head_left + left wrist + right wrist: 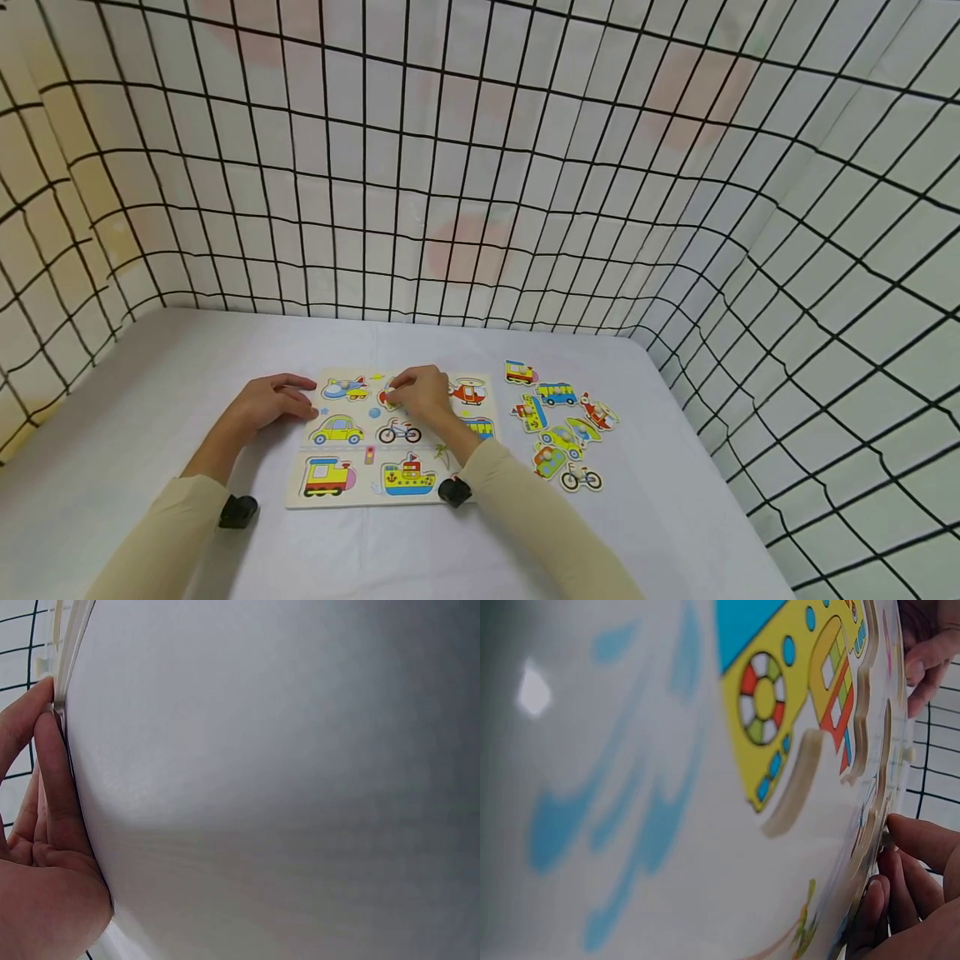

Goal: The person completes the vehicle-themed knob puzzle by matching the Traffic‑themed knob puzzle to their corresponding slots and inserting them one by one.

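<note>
A white wooden puzzle board with printed vehicle pictures lies flat on the table. My right hand is over its top middle slot and pinches a mostly hidden red puzzle piece. In the right wrist view, thumb and fingertips of that right hand meet low over the board surface. Beside the board's left edge rests my left hand, thumb and forefinger loosely extended and touching the edge. The left wrist view shows that hand low against the white tabletop.
Right of the board lie several loose pieces, among them a train, a blue bus, a ship, a helicopter and a bicycle. Black wire mesh with white cloth behind it surrounds the table's back and sides.
</note>
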Tool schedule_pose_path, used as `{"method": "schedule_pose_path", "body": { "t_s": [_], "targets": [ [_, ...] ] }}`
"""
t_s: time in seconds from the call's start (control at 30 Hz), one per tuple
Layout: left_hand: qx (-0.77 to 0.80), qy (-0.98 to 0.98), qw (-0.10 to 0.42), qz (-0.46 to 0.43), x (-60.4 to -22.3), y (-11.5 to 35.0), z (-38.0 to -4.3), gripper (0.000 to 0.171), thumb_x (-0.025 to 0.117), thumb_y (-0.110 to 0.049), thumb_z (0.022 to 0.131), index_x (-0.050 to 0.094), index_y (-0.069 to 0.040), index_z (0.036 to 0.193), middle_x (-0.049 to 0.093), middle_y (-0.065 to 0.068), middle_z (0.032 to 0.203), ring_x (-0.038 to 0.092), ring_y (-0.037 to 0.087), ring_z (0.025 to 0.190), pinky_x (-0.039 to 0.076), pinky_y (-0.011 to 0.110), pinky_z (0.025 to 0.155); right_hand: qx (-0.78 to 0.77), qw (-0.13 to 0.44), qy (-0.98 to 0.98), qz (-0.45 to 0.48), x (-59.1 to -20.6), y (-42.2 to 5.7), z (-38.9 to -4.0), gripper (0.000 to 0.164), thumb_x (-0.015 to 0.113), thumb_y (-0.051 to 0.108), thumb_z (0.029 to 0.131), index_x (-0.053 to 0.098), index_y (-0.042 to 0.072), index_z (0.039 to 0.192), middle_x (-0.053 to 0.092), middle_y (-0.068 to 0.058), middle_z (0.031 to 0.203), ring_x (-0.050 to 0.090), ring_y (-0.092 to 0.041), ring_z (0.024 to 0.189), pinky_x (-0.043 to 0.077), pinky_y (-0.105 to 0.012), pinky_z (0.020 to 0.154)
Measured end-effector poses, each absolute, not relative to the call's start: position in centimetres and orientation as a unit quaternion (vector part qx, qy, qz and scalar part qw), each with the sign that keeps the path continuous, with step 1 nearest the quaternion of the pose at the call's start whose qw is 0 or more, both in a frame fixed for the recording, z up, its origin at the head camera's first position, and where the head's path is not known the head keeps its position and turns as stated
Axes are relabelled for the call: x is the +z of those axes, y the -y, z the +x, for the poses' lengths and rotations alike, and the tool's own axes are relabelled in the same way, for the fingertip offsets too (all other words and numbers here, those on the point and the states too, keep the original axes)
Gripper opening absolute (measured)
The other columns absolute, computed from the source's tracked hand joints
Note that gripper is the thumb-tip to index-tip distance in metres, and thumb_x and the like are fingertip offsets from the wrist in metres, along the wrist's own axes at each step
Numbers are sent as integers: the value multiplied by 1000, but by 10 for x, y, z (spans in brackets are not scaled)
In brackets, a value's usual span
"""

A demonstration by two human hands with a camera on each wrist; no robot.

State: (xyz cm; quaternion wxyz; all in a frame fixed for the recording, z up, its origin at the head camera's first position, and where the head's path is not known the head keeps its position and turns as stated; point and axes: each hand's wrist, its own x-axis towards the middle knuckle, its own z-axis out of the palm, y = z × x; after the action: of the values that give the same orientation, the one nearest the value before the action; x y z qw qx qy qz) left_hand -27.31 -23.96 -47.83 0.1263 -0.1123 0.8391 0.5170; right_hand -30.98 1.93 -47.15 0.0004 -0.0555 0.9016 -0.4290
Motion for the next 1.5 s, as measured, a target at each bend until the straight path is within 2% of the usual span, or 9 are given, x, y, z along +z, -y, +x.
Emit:
{"method": "schedule_pose_path", "body": {
  "t_s": [0.2,0.53,0.73,1.0,1.2,1.5],
  "targets": [
    [515,-842,119,-106,-477,240,-271,66,82,-22,80,58,-5,139,75,4,97,62,27,99,44,39,86,-426,4,-904,-44,-473,-17,-310,7,85,17,80,80,16,84,71,7,72,58,-5,68,45,-22,69],
    [511,-844,122,-105,-478,240,-271,66,80,-22,80,58,-4,139,75,7,100,61,29,103,45,43,90,-426,20,-904,-35,-472,-17,-310,8,85,19,81,80,17,86,70,9,71,58,-7,77,45,-26,78],
    [511,-844,122,-106,-477,238,-271,66,80,-21,80,57,-3,139,75,9,102,61,30,103,46,44,91,-429,23,-902,-39,-469,-21,-309,10,86,19,80,80,17,88,70,8,72,57,-6,72,46,-24,74],
    [505,-848,121,-108,-477,238,-271,66,79,-21,81,56,-4,140,74,10,105,60,31,105,46,42,90,-441,4,-895,-71,-458,-32,-305,19,86,16,79,81,12,97,76,2,78,64,-12,81,48,-24,70],
    [505,-848,120,-106,-478,237,-272,66,79,-22,81,56,-4,140,74,10,104,60,31,105,45,43,90,-439,2,-895,-79,-450,-49,-306,21,84,17,81,80,11,101,78,-2,83,68,-13,72,51,-25,61],
    [504,-848,122,-111,-482,240,-275,68,81,-23,80,56,-4,141,73,13,108,59,32,107,46,46,92,-447,-1,-891,-76,-442,-83,-316,25,83,18,83,79,8,107,79,-6,90,73,-22,78,56,-33,70]
  ]
}}
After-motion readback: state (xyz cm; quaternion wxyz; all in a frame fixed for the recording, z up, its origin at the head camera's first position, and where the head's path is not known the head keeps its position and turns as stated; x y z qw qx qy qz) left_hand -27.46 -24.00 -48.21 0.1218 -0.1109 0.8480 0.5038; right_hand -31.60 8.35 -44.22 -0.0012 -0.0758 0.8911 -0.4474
